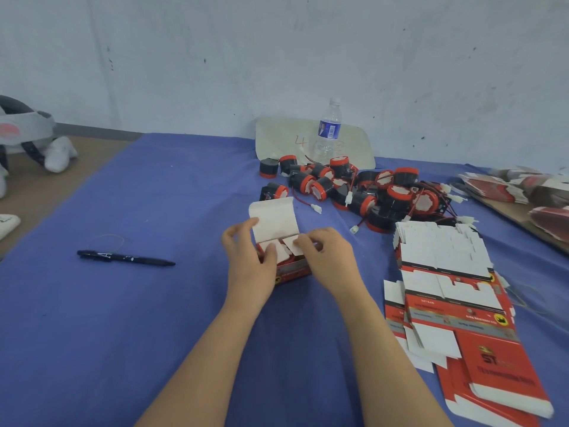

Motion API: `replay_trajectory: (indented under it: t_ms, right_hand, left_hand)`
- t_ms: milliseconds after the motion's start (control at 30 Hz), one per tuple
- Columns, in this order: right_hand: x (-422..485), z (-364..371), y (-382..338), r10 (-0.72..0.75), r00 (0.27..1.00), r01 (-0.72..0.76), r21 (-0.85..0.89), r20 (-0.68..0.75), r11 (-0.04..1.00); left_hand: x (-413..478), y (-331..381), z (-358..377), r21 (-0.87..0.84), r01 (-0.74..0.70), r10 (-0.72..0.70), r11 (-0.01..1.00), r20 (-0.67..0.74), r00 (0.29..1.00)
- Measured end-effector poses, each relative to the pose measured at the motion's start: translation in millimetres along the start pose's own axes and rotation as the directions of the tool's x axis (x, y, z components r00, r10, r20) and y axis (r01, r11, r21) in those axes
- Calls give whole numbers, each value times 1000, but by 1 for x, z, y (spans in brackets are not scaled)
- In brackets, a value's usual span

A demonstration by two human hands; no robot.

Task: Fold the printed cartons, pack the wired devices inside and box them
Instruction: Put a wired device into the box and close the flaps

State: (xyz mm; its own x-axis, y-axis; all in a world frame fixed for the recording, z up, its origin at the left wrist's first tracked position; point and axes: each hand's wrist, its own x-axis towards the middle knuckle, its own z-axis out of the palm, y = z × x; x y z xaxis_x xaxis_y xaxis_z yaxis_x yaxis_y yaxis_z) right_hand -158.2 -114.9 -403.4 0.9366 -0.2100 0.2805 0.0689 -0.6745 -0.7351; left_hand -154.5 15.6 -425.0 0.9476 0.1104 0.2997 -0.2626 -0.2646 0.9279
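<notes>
One open carton (294,270) between left hand (250,261) and right hand (329,257), touching both.

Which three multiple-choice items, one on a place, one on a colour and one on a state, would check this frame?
1. Where does the pen lie relative to the carton?
A to its left; B to its right; C inside it.
2. What colour is the cloth?
A blue; B green; C white.
3. The carton's top flap is:
A standing open; B tucked shut; C torn off.

Answers:
1 A: the pen lies alone on the cloth, well left of the carton.
2 A: the cloth shows blue all over.
3 A: the flap's white inside stands upright above the opening.
</notes>
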Motion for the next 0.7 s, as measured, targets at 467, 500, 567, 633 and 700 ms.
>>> replay_trajectory:
  t_ms: [467,500,567,633,700]
  right_hand:
    - [-2,-7,6,-161,957,120,176,242,977]
    - [-2,-12,8,-161,921,110,161,354,981]
    - [-3,-21,11,-131,842,35,191,524,981]
    - [-4,-25,13,-106,832,-19,220,545,975]
    - [-4,-24,14,-101,865,-28,247,492,969]
  left_hand:
    - [5,2,-4,-69,66,-60,995,74,995]
    - [4,2,-5,-67,74,-69,995,82,994]
    - [4,1,-7,-113,107,-95,988,111,989]
    - [6,2,-9,-231,176,-145,957,146,979]
    - [10,3,-11,-335,260,-208,906,184,961]
